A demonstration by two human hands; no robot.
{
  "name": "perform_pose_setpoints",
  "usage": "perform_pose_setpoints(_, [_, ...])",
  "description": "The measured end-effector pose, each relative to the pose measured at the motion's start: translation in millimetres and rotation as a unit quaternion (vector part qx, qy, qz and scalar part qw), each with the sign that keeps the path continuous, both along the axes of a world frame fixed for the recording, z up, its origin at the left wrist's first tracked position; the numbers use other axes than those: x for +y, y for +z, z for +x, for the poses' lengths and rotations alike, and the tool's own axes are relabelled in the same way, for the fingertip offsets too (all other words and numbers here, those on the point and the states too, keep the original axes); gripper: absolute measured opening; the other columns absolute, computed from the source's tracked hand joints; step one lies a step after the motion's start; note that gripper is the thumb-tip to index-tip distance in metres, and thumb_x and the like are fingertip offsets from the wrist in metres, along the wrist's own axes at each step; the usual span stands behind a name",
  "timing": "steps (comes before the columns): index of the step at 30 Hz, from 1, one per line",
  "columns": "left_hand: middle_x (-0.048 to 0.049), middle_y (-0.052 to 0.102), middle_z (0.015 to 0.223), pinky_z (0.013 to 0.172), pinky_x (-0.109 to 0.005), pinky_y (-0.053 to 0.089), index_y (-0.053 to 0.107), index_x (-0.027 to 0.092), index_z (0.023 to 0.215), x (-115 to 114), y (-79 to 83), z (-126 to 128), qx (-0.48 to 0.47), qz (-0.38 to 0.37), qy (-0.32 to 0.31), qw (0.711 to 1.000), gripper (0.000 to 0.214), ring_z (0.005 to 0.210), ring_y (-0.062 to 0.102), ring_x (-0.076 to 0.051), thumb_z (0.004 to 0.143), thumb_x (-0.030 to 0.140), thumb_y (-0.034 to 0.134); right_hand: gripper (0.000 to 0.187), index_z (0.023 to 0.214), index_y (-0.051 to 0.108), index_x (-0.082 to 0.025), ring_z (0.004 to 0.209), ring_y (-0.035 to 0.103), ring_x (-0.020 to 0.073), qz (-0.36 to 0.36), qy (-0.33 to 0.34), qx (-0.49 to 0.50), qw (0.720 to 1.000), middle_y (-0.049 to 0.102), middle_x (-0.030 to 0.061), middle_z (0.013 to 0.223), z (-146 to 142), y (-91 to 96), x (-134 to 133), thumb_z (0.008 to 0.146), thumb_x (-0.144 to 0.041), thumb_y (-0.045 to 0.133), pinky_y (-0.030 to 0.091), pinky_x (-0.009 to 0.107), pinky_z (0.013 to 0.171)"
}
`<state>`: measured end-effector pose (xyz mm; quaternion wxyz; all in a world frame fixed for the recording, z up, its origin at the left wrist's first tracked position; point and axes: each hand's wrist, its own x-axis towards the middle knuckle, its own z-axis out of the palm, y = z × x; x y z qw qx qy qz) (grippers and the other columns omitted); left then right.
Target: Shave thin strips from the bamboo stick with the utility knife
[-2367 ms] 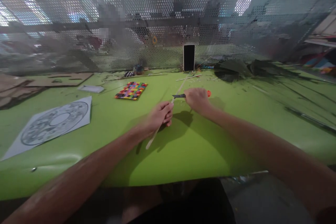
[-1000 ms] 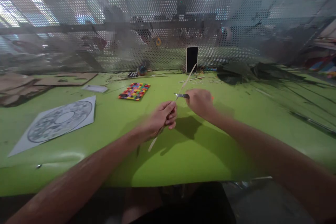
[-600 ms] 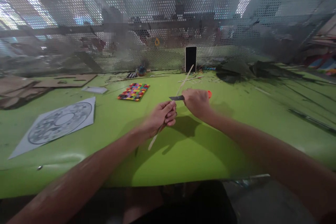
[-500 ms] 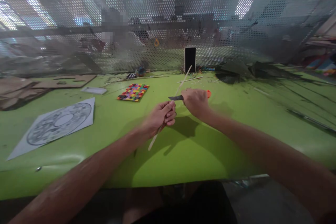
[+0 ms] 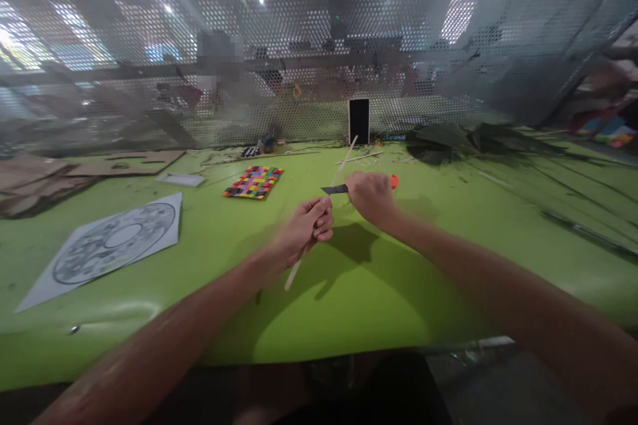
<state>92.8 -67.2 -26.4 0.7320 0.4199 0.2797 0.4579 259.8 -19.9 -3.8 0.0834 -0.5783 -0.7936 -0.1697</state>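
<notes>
knife blade meets pale strip over the green table

the left hand (image 5: 304, 226) is closed around a long, thin pale strip (image 5: 293, 273), fingers curled and clamped on it near its middle. the strip slants up and away from the person: its lower end pokes out below the fist, just above the green table (image 5: 349, 305), and its upper end points toward the far edge. the right hand (image 5: 369, 196) is wrapped tight on a knife (image 5: 335, 190). the orange butt of the handle shows past the knuckles, and the dark blade sticks out to the left and crosses the strip just above the left hand. both hands hover close together over the middle of the table.

to the left lie a woven mat of coloured squares (image 5: 253, 182), a printed sheet with a round pattern (image 5: 112, 246) and flat cardboard pieces (image 5: 124, 163). a dark phone (image 5: 359, 120) stands upright against the perforated screen (image 5: 299, 26) at the back, with dark leaves (image 5: 448, 139) to its right.
</notes>
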Motion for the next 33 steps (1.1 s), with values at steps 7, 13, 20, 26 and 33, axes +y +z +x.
perform_pose_setpoints(7, [0.0073, 0.038, 0.055, 0.040, -0.014, 0.034, 0.053, 0.014, 0.073, -1, 3.1, 0, 0.022, -0.009, 0.013, 1.000, 0.026, 0.041, 0.034, -0.003, 0.097, 0.023, 0.056, 0.032, 0.094, 0.070, -0.012, 0.071, 0.058, 0.0204, 0.001, 0.003, -0.008, 1.000, 0.070, 0.0137, 0.084, 0, -0.5, 1, 0.094, -0.011, 0.038, 0.023, 0.032, 0.057])
perform_pose_setpoints(13, [0.0077, 0.039, 0.055, 0.042, -0.014, 0.035, 0.054, 0.014, 0.074, -1, -2.8, -3, 0.032, 0.001, 0.011, 0.999, 0.026, 0.042, 0.035, -0.002, 0.092, 0.030, 0.064, 0.033, 0.094, 0.072, -0.012, 0.072, 0.060, 0.0200, 0.006, 0.002, 0.000, 1.000, 0.070, 0.0132, 0.082, 4, -3.7, 9, 0.095, -0.012, 0.039, 0.027, 0.030, 0.058])
perform_pose_setpoints(20, [0.0082, 0.042, 0.056, 0.039, -0.015, 0.036, 0.055, 0.015, 0.078, -7, -10.9, -2, 0.080, 0.035, -0.024, 0.996, 0.029, 0.041, 0.036, -0.003, 0.089, 0.039, 0.067, 0.029, 0.098, 0.074, -0.009, 0.078, 0.063, 0.0231, 0.046, -0.096, 0.041, 0.993, 0.072, 0.0165, 0.089, 44, 6.7, 30, 0.093, -0.016, 0.047, 0.031, 0.030, 0.063])
perform_pose_setpoints(26, [0.0085, 0.038, 0.055, 0.039, -0.015, 0.036, 0.053, 0.015, 0.076, -5, -5.0, -1, 0.046, 0.028, -0.016, 0.998, 0.027, 0.040, 0.034, -0.003, 0.093, 0.034, 0.062, 0.028, 0.094, 0.072, -0.013, 0.072, 0.060, 0.0211, 0.029, -0.035, 0.035, 0.998, 0.072, 0.0133, 0.087, 21, 0.4, 9, 0.095, -0.019, 0.045, 0.027, 0.030, 0.061])
perform_pose_setpoints(33, [0.0081, 0.037, 0.053, 0.040, -0.015, 0.035, 0.051, 0.015, 0.073, -6, 3.3, 0, 0.028, 0.006, -0.004, 1.000, 0.027, 0.039, 0.032, -0.003, 0.096, 0.028, 0.058, 0.031, 0.094, 0.069, -0.013, 0.071, 0.058, 0.0213, 0.001, 0.009, 0.010, 1.000, 0.070, 0.0132, 0.085, 5, -4.3, -4, 0.095, -0.013, 0.038, 0.025, 0.032, 0.059])
